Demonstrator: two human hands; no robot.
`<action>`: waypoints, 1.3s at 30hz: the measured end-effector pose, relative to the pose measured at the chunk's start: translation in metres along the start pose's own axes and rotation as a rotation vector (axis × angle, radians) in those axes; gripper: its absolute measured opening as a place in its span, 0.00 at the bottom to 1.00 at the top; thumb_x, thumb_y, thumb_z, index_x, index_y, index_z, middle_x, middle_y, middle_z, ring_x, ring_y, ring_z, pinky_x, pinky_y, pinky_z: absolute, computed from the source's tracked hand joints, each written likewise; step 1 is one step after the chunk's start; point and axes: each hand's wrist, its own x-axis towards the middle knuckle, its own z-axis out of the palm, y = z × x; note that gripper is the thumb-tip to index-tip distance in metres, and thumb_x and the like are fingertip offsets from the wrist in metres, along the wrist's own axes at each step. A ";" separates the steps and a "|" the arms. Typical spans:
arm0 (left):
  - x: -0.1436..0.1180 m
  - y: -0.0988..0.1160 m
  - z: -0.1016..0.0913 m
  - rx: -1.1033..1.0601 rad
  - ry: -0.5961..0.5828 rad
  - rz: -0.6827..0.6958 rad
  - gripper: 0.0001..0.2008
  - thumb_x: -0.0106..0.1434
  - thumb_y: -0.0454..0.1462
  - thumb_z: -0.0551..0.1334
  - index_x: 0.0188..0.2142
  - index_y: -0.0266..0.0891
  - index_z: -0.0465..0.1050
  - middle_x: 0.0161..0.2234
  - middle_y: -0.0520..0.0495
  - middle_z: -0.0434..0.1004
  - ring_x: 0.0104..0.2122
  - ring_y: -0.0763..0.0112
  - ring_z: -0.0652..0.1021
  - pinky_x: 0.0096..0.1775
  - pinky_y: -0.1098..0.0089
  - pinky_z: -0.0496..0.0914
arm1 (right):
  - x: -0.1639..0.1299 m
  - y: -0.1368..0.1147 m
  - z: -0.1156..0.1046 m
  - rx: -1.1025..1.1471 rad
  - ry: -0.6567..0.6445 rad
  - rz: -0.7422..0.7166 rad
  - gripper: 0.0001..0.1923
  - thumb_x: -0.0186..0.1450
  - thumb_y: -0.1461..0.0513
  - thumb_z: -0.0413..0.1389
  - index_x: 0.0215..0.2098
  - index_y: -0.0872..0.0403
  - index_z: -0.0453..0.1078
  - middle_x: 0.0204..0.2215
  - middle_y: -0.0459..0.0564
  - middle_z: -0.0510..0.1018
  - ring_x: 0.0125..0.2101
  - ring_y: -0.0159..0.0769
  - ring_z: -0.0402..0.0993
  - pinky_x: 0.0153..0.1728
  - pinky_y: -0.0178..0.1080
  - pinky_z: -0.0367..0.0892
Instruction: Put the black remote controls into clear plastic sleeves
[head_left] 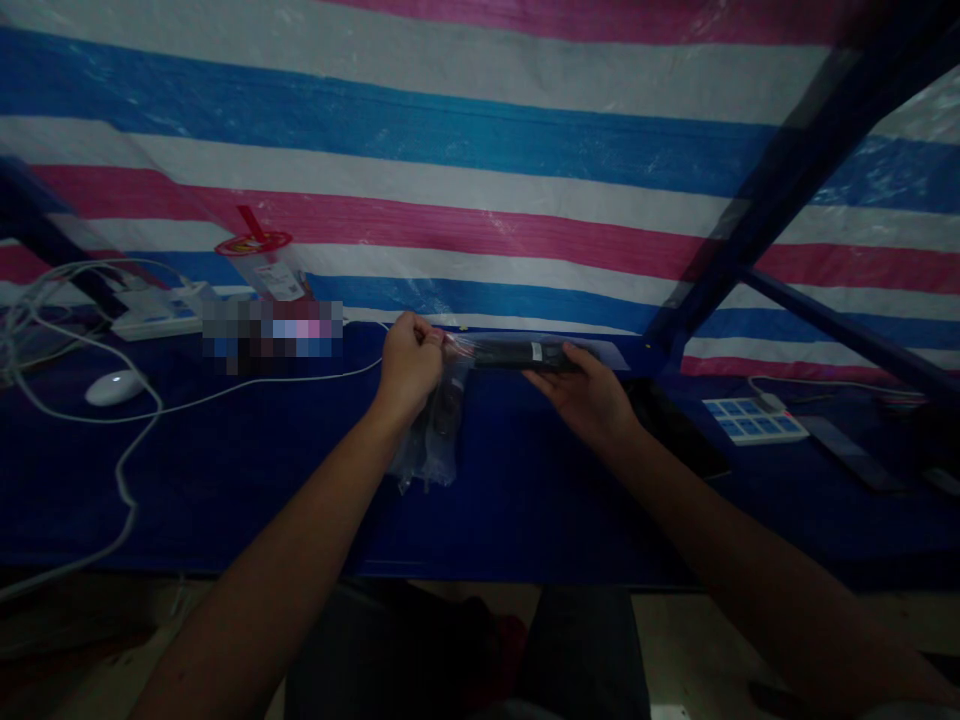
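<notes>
Between my hands, above the blue table, is a long dark item in a clear plastic bag (510, 351), lying level with a small white label on it. My right hand (589, 395) grips its right part, thumb on top and fingers beneath. At its left end my left hand (411, 362) is closed in a pinch on the gathered plastic, near some reddish lines. Below the left hand, on the table, lie clear plastic bags (442, 430) with dark items inside. What those dark items are is too dim to make out.
On the blue table (495, 520), a white mouse (114, 387), white cables (127, 490), a power strip (161, 315) and a lidded cup (274, 275) stand left. A dark flat panel (679, 430), another power strip (754, 420) and a phone-like slab (851, 455) lie right. Striped sheeting (450, 150) hangs behind.
</notes>
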 end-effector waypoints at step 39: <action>-0.008 0.014 0.003 -0.260 -0.209 -0.178 0.10 0.57 0.33 0.62 0.35 0.43 0.61 0.27 0.54 0.67 0.25 0.69 0.78 0.34 0.62 0.75 | 0.016 -0.006 -0.009 0.069 0.103 0.077 0.07 0.64 0.66 0.52 0.31 0.52 0.70 0.31 0.49 0.79 0.35 0.34 0.78 0.47 0.40 0.74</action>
